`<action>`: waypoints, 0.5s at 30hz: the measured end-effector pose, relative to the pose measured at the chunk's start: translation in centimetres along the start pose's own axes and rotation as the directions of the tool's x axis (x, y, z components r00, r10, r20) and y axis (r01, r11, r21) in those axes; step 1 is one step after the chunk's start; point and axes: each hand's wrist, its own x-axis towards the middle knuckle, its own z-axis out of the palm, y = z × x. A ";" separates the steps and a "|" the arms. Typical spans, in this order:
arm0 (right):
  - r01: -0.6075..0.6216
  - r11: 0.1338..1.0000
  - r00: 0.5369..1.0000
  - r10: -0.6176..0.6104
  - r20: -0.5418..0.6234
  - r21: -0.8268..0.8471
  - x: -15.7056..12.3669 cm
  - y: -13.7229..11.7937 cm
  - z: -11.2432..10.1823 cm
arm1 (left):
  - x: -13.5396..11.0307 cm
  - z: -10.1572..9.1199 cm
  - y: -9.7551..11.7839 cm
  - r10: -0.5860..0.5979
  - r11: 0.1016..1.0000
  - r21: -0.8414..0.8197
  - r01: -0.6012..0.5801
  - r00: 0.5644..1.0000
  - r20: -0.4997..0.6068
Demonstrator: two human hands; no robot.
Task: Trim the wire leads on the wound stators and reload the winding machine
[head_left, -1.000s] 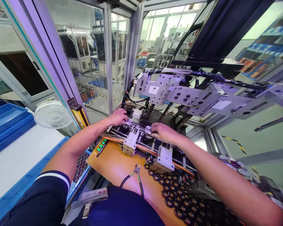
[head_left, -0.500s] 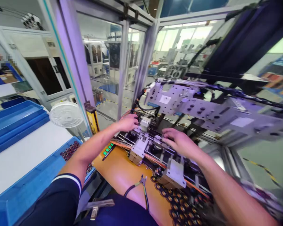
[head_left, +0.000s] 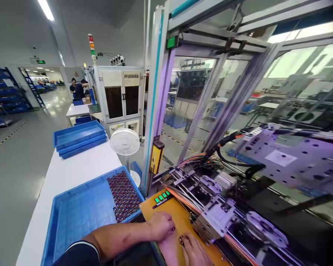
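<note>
My left hand (head_left: pixel 161 226) is closed just above the orange work surface (head_left: pixel 174 207). A small dark part peeks out at its fingertips, too little of it showing to tell its kind. Close by on the right, my right hand (head_left: pixel 194 252) pinches a small dark ring-shaped part (head_left: pixel 181 240) between thumb and fingers. Behind the hands is the machine's metal block (head_left: pixel 215 218). Round metal fixtures sit on either side of it, one farther back (head_left: pixel 210 184) and one nearer on the right (head_left: pixel 266 229). Nothing is visible in the nearer fixture's grip.
A blue tray (head_left: pixel 80 207) with many small dark parts (head_left: pixel 123 195) lies on the white table (head_left: pixel 48 188). Stacked blue trays (head_left: pixel 80 135) and a white fan (head_left: pixel 124 142) stand beyond. A frame post (head_left: pixel 155 92) rises ahead. Green buttons (head_left: pixel 162 196) line the board. People (head_left: pixel 79 88) work far off.
Both hands have drawn back from the machine's fixtures to the front of the orange surface, close together. The view has turned left, bringing the blue tray further in; the pliers are out of sight.
</note>
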 end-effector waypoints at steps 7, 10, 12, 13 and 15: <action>-0.179 0.974 0.983 0.172 -0.058 -0.140 -3.2 1.3 -21.0 | -1.1 -6.4 2.3 0.271 0.960 -0.009 -0.279 0.938 -0.215; -0.484 0.807 0.871 0.480 -0.104 -0.339 -5.5 5.7 -30.3 | 3.5 -11.6 5.6 0.462 0.877 -0.003 -0.481 0.845 -0.270; -0.623 0.665 0.755 0.648 -0.096 -0.412 -7.7 9.3 -34.5 | 7.6 -14.1 9.8 0.577 0.806 0.029 -0.591 0.775 -0.257; -0.655 0.629 0.719 0.688 -0.092 -0.419 -8.8 11.1 -35.8 | 9.7 -14.8 12.3 0.626 0.772 0.051 -0.633 0.745 -0.232; -0.697 0.584 0.663 0.745 -0.066 -0.415 -10.7 14.0 -37.3 | 14.0 -15.1 17.1 0.708 0.705 0.097 -0.702 0.689 -0.156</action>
